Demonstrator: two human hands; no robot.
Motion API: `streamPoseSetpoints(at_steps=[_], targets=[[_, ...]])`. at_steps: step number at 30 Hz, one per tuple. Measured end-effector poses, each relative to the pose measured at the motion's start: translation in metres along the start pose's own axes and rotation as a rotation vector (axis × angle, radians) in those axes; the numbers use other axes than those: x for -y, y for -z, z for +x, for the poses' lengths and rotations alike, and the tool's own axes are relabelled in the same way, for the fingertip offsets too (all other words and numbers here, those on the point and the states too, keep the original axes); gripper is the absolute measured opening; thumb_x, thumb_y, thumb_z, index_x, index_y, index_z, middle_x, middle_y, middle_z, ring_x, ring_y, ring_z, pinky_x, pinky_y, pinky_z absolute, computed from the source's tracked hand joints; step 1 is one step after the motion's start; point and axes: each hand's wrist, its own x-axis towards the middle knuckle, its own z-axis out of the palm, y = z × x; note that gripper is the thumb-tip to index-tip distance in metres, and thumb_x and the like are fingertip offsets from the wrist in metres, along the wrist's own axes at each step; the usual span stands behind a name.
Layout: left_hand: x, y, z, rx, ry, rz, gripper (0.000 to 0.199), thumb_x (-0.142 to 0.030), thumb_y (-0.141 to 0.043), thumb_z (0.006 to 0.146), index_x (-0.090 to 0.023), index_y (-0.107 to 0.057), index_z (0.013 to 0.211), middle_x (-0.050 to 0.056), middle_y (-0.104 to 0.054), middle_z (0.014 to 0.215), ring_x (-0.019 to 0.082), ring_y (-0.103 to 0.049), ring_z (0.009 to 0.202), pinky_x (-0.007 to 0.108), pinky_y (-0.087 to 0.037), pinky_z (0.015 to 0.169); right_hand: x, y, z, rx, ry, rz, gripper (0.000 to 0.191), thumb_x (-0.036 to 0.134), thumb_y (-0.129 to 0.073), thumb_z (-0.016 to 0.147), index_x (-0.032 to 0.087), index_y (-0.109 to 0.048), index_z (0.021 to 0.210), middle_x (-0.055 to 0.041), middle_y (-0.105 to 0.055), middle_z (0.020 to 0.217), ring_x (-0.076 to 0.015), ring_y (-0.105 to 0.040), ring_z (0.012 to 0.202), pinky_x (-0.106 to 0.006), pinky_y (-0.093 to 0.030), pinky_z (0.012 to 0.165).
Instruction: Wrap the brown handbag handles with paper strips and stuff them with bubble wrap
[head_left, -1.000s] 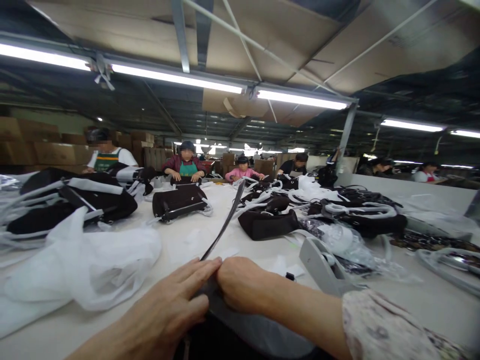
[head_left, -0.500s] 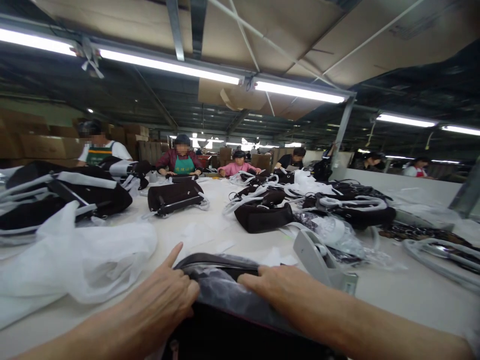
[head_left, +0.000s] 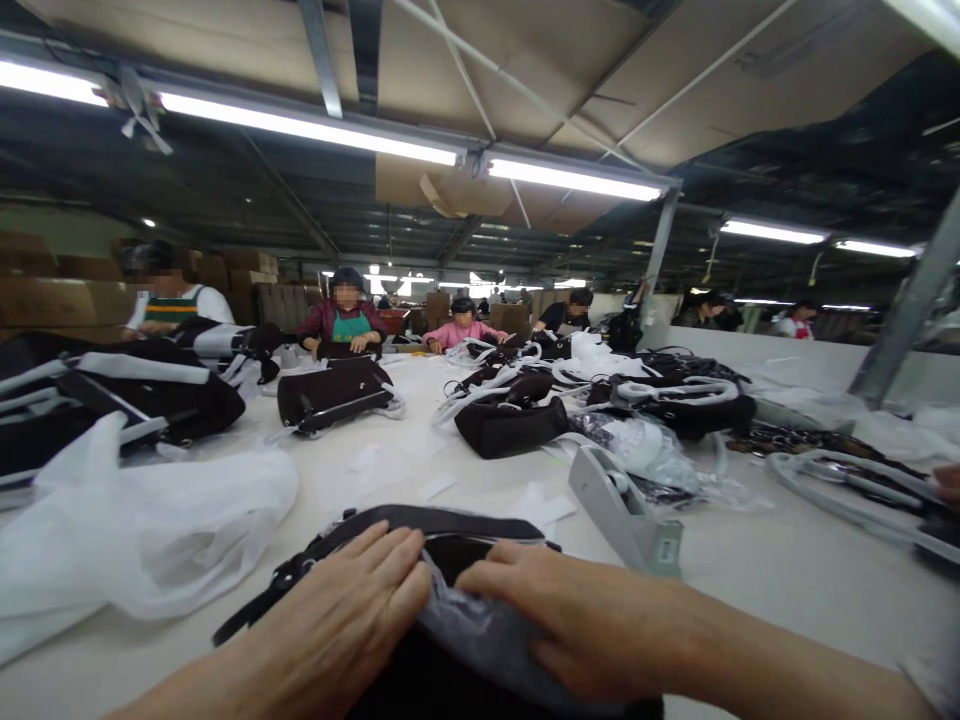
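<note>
- The likeliest trouble, as I judge it, is the translucent film at the mouth of the black bag: a hard pull by the right grip could crease or tear it, or catch it along the zipper edge.
- Uneven pressure is another risk. If the left grip bears down more than the right one, the soft mouth could fold inward or the bag could twist.
- The dark strap, spread toward the desk's left edge, might snag under the left wrist should the bag be turned.
- The grey dispenser-like block stands just beyond the right forearm, toward the desk's right edge; a wide sweep could knock it.
- The bag sits at the middle of the desk's near side, its mouth upward and its lower part cut off from view.
- It lies under and between both grips: the left across the mouth's left part, the right at its right part, against the film.
- The left fingers are straight and side by side; whether they pinch the rim beneath is hidden.
- The right fingers are curled, their tips at the opening; I cannot tell whether they are clamped on film or fabric.
</note>
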Motion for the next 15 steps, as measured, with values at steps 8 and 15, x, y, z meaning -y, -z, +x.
streamPoseSetpoints(at_steps=[8,15], targets=[[0.001,0.01,0.013,0.184,-0.138,-0.193,0.045,-0.007,-0.056,0.08,-0.009,-0.052,0.124,0.021,-0.052,0.144,0.029,-0.045,0.136,0.04,-0.039,0.113,-0.016,0.016,-0.004,0.173,-0.062,0.056,0.085,0.009,-0.062,0.061,0.026,-0.044,0.142,-0.0099,-0.061,0.125,-0.0289,-0.059,0.11,-0.035,-0.048,0.086],[-0.002,0.003,0.028,0.457,0.18,-0.223,0.035,-0.011,-0.074,0.076,-0.018,-0.063,0.108,0.008,-0.069,0.105,0.025,-0.063,0.089,0.035,-0.053,0.082,-0.02,0.019,-0.017,0.186,-0.199,0.151,0.094,0.015,-0.073,0.059,0.024,-0.034,0.145,-0.0058,-0.063,0.112,-0.0255,-0.062,0.096,-0.029,-0.048,0.075]])
